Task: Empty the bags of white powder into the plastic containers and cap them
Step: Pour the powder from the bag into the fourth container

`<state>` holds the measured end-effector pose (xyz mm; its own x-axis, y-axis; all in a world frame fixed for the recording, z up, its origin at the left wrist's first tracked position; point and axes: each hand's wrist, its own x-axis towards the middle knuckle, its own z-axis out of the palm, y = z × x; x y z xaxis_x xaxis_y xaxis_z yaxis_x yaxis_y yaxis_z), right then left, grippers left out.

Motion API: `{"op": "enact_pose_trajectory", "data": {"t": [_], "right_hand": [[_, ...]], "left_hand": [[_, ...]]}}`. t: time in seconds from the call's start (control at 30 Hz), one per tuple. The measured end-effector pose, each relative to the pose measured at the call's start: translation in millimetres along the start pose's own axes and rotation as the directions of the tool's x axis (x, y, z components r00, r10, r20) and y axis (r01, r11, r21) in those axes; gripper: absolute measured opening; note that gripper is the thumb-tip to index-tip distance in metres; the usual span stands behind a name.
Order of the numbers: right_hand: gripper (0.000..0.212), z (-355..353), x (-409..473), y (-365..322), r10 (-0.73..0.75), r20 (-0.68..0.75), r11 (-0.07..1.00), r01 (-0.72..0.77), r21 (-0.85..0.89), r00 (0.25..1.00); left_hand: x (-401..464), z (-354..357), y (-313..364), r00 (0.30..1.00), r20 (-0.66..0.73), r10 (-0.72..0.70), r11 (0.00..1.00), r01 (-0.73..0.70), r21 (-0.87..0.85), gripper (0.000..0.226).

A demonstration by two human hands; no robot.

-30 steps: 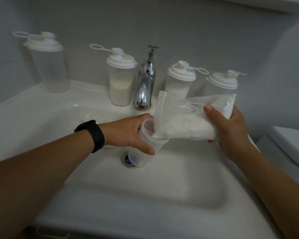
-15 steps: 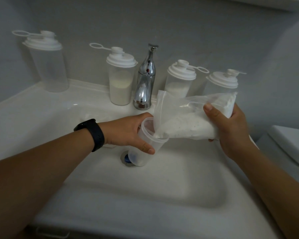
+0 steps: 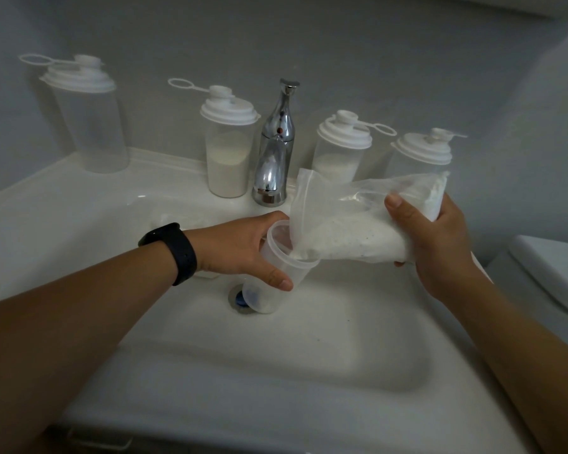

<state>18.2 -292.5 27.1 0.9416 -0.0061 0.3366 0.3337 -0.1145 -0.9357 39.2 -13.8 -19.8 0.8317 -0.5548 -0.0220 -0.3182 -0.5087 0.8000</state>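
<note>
My left hand (image 3: 240, 250) grips an uncapped clear plastic container (image 3: 276, 283), tilted over the basin of the white sink (image 3: 276, 371). A clear bag of white powder (image 3: 351, 234) lies on its side in the grip of my right hand (image 3: 436, 247), its open mouth tucked into the container's rim. A little powder lies at the container's bottom. Several capped containers stand along the back ledge: an empty-looking tall one (image 3: 89, 126), one about half full (image 3: 228, 149), one with some powder (image 3: 340, 149), and one (image 3: 420, 152) partly hidden behind the bag.
A chrome tap (image 3: 274, 149) stands at the middle of the back ledge. The drain (image 3: 240, 298) sits just under the held container. Something pale and unclear lies in the basin behind my left wrist. A white toilet tank lid (image 3: 551, 270) is at the right.
Both hands hold almost the same pose. The bag and container have barely shifted; the view has moved only slightly.
</note>
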Motion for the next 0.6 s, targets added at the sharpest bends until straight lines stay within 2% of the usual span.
{"op": "enact_pose_trajectory", "data": {"t": [0.1,0.6], "right_hand": [[0.036,0.9,-0.6,-0.3,-0.006,0.005,1.000,0.006,-0.001,1.000],[0.031,1.9,-1.5,-2.1,0.004,-0.002,1.000,-0.004,-0.010,1.000]], "left_hand": [[-0.3,-0.2,0.8,1.000,0.000,-0.006,1.000,0.006,0.002,0.088],[-1.6,-0.4,4.4,1.000,-0.005,-0.015,1.000,0.015,-0.006,0.087]]}}
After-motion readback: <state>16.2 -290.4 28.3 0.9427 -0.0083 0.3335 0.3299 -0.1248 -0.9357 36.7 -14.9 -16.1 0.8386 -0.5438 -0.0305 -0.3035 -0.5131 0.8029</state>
